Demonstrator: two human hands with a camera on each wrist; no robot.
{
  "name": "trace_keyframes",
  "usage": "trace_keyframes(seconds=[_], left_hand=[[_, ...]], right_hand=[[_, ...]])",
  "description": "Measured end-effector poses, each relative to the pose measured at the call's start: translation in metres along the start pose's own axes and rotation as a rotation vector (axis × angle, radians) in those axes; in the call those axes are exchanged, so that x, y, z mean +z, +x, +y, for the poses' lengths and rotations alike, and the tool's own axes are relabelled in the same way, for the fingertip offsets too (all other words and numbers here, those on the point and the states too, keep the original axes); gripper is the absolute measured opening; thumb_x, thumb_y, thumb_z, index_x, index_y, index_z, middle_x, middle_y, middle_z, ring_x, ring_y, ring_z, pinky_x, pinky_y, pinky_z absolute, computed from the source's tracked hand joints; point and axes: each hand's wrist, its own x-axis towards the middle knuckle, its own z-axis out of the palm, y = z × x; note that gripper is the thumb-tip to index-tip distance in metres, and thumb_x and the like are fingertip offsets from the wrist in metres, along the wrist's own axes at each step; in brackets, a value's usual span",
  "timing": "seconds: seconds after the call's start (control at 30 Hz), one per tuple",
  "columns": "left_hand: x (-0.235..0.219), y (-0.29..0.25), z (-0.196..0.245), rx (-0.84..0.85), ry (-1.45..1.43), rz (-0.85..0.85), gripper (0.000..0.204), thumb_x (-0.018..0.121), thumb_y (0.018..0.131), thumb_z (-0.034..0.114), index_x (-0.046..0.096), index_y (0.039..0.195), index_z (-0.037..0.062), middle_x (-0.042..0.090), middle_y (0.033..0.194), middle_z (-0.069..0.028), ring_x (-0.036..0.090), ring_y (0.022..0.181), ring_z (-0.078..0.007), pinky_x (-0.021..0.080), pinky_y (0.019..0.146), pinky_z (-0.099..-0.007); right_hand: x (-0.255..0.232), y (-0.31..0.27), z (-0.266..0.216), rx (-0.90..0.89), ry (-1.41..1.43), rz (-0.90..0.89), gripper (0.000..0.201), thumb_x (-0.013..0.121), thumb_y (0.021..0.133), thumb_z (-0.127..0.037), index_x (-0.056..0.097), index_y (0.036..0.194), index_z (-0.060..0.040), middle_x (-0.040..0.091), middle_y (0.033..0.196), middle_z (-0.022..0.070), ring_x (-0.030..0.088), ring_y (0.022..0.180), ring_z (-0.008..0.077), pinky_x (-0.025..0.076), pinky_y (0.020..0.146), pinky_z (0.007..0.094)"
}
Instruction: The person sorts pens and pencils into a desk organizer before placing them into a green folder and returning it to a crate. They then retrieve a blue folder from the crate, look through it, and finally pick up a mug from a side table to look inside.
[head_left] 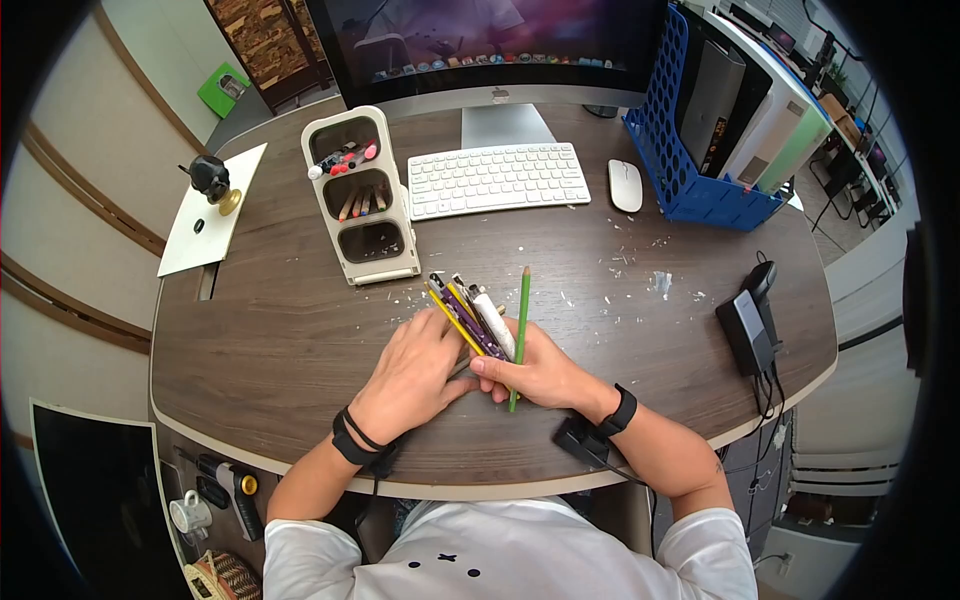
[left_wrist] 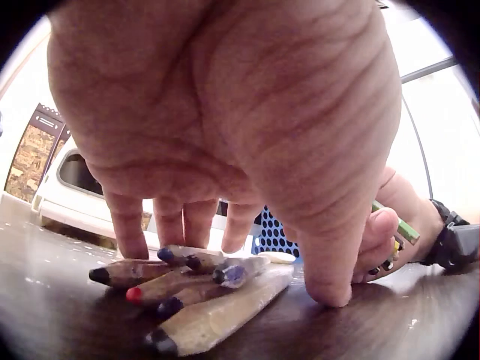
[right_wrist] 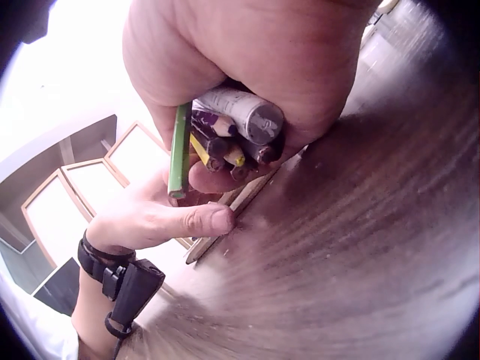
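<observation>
My right hand [head_left: 530, 365] grips a bundle of pencils and pens, with a yellow pencil [head_left: 455, 318], a thick white stick [head_left: 493, 325] and a green pencil [head_left: 523, 320] that stands apart from the rest. Several pencil ends show under that hand in the right wrist view, beside the round end of the white stick [right_wrist: 262, 122]. My left hand [head_left: 415, 365] arches over the desk beside it, fingertips down. Beneath its palm, in the left wrist view, lie several pencils, among them a thick pale one [left_wrist: 225, 315] and a red-tipped one [left_wrist: 161, 289].
A beige three-compartment holder [head_left: 345, 262] with pens and pencils stands at the left. Behind are a white keyboard [head_left: 498, 180], a mouse [head_left: 625, 186] and a monitor [head_left: 500, 95]. A blue file rack [head_left: 715, 200] and black device [head_left: 745, 333] are right. Pale scraps [head_left: 663, 283] litter the desk.
</observation>
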Motion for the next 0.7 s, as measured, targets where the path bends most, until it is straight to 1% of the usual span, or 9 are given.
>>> trace_keyframes(seconds=[0.07, 0.1, 0.17, 0.37, 0.7], left_hand=[[-0.001, 0.002, -0.0004, -0.007, 0.022, -0.011, 0.06, 0.086, 0.084, 0.024, 0.062, 0.133, -0.0011, 0.061, 0.128, -0.0218, 0.058, 0.123, -0.0406, 0.049, 0.103, -0.0498], [-0.0015, 0.0026, 0.0, -0.007, 0.022, -0.011, 0.06, 0.086, 0.084, 0.024, 0.062, 0.133, -0.0011, 0.061, 0.128, -0.0218, 0.058, 0.123, -0.0406, 0.049, 0.103, -0.0498], [-0.0024, 0.0037, 0.0009, -0.01, 0.014, 0.015, 0.05, 0.084, 0.084, 0.022, 0.065, 0.125, -0.0002, 0.062, 0.122, -0.0198, 0.059, 0.118, -0.0388, 0.05, 0.098, -0.0492], [-0.0006, 0.0042, -0.0001, -0.013, 0.003, 0.028, 0.045, 0.083, 0.085, 0.021, 0.068, 0.123, 0.0015, 0.062, 0.125, -0.0202, 0.058, 0.122, -0.0395, 0.05, 0.099, -0.0493], [-0.0021, 0.0053, 0.0004, -0.025, 0.006, 0.027, 0.044, 0.082, 0.086, 0.02, 0.068, 0.123, 0.0015, 0.062, 0.127, -0.0197, 0.058, 0.123, -0.0396, 0.05, 0.1, -0.0494]], right_hand=[[-0.0003, 0.0007, 0.0024, 0.001, -0.007, 0.0, 0.016, 0.069, 0.106, -0.017, 0.061, 0.105, -0.0033, 0.068, 0.082, 0.0038, 0.065, 0.067, 0.0096, 0.055, 0.06, 0.0259], [-0.0005, 0.001, 0.0029, 0.002, -0.014, 0.0, 0.016, 0.069, 0.106, -0.017, 0.061, 0.105, -0.0032, 0.068, 0.082, 0.0038, 0.065, 0.067, 0.0097, 0.055, 0.06, 0.0262], [-0.0003, 0.0007, 0.0017, 0.006, -0.027, -0.001, 0.016, 0.069, 0.106, -0.017, 0.061, 0.105, -0.0032, 0.068, 0.082, 0.0037, 0.065, 0.067, 0.0098, 0.055, 0.06, 0.0264], [0.0013, -0.0008, -0.0022, 0.011, -0.057, -0.001, 0.016, 0.069, 0.106, -0.016, 0.06, 0.105, -0.0029, 0.068, 0.082, 0.0038, 0.065, 0.067, 0.01, 0.055, 0.06, 0.027], [0.0016, -0.0003, -0.0025, 0.012, -0.081, -0.001, 0.016, 0.069, 0.106, -0.015, 0.06, 0.109, -0.002, 0.068, 0.082, 0.004, 0.065, 0.066, 0.0105, 0.055, 0.059, 0.0275]])
